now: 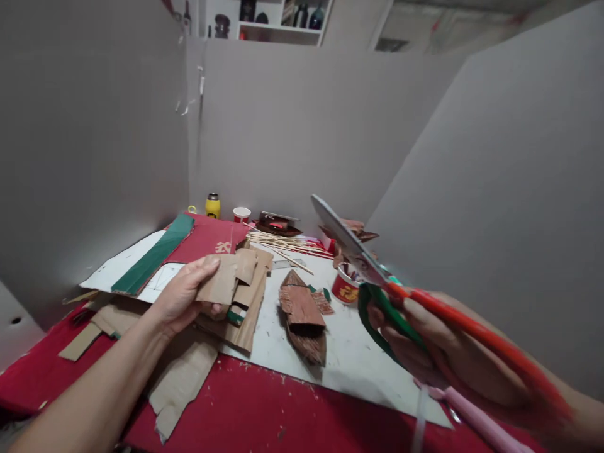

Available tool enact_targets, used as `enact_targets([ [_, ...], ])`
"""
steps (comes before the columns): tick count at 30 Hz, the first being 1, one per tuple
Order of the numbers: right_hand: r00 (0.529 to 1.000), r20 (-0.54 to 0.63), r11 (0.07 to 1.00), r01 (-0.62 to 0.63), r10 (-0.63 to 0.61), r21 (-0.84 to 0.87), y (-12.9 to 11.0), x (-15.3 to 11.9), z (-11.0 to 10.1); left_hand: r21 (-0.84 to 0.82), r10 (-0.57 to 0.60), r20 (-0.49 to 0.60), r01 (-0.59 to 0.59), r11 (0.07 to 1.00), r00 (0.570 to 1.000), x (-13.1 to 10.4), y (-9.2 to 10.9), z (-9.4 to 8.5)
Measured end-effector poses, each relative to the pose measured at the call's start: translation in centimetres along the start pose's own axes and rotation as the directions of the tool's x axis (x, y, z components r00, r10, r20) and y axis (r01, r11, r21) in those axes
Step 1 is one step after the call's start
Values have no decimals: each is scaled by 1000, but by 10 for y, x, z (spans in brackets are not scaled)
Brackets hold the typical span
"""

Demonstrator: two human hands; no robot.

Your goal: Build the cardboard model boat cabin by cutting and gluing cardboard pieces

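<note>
My left hand [186, 286] is closed on a cut piece of brown cardboard [218, 281], thumb on top and fingers underneath. More cardboard strips [246, 267] overlap just beyond it; whether they are in the same grip I cannot tell. In my right hand [453, 340] is a large pair of scissors [349, 242] with a green and a red handle. Its blades look together, pointing up and left, raised above the table. Between my hands a small brown cardboard boat [302, 308] with a curved cover rests on the white board [363, 358].
Cardboard scraps [184, 377] and a green strip [155, 255] lie at left. Behind are wooden sticks [283, 242], a yellow bottle [212, 206], a paper cup [241, 215] and a red tub [344, 286]. A pink glue gun [476, 418] lies front right. Grey panels [306, 126] enclose the table.
</note>
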State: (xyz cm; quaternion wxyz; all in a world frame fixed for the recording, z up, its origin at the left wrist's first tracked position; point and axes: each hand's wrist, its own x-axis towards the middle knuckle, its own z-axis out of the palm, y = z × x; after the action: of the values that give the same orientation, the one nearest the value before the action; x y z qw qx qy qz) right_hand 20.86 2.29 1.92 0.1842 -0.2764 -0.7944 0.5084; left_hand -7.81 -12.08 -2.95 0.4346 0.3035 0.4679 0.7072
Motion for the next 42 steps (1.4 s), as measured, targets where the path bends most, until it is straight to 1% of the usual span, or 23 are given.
enact_targets([
  [3,998,-66,978,32,-19,206,20,-23,-7,70,-29,23,27,997,999,0,1,2],
  [4,996,-91,971,44,-22,237,27,-28,-9,87,-41,11,40,995,999,1,1,4],
  [5,995,-97,966,45,-21,256,35,-32,-9,82,-49,-36,52,995,998,2,0,8],
  [7,997,-78,954,46,-24,295,47,-37,-9,113,-47,-76,55,992,996,1,0,22],
  [9,998,6,950,59,-64,307,52,-40,-9,136,-32,-97,45,990,995,-2,1,43],
  [11,986,91,966,114,-139,233,47,-41,-11,158,-11,-81,23,987,997,-9,1,70],
  [14,961,123,969,244,-247,42,32,-44,-18,195,-4,-29,9,981,1000,-21,-5,108],
  [16,952,125,956,287,-278,-59,24,-46,-24,210,14,-26,-8,978,1000,-26,-11,125],
  [18,953,137,944,290,-270,-160,24,-49,-30,220,40,-47,-29,975,998,-30,-19,134],
  [21,969,122,911,245,-217,-330,33,-51,-37,218,46,-79,-28,975,996,-33,-28,140],
  [23,974,91,878,226,-207,-422,40,-52,-40,207,42,-97,-21,978,994,-34,-32,143],
  [26,963,47,810,249,-265,-532,44,-47,-44,158,51,-164,-24,987,985,-33,-36,147],
  [28,955,22,759,249,-296,-602,45,-41,-45,98,73,-221,-52,994,973,-30,-39,149],
  [30,953,16,723,241,-303,-647,45,-34,-46,45,99,-243,-91,995,965,-28,-42,150],
  [33,952,46,702,255,-302,-665,50,-24,-44,18,112,-216,-111,994,970,-24,-47,149],
  [38,954,82,692,267,-288,-671,63,-17,-41,65,79,-151,-70,995,985,-22,-58,138],
  [42,959,120,705,272,-258,-655,67,-16,-40,102,52,-106,-41,994,993,-21,-66,131],
])
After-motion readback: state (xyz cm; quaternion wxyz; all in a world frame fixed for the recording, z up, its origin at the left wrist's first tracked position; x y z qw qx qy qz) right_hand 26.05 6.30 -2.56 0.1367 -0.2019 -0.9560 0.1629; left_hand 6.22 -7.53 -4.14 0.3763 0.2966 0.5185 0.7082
